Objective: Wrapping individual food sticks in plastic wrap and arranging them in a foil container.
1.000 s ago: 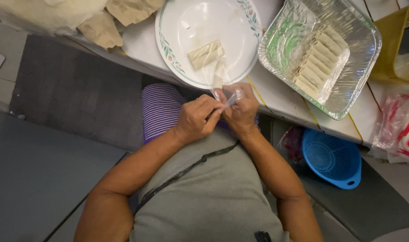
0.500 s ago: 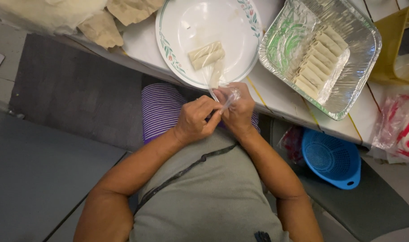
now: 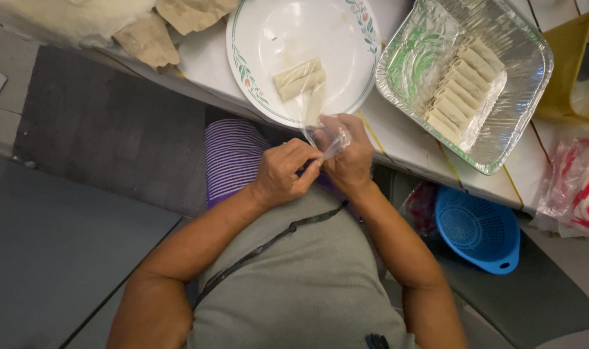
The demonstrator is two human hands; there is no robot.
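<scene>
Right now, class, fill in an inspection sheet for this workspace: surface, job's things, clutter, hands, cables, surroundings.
Surface: white table, edge near the lap.
Job's things: thin clear wrapper; floral-rimmed plate with pale rolls; foil tray with a row of rolls.
Clutter: crumpled brown paper; red-and-white bag.
Hands: left hand and right hand pinch the wrapper together.
Cables: nothing seen.
Surroundings: blue basket on the floor, grey mat.

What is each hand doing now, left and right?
Left hand: closed, pinching the clear plastic wrap.
Right hand: closed on the same plastic wrap, near the plate.
</scene>
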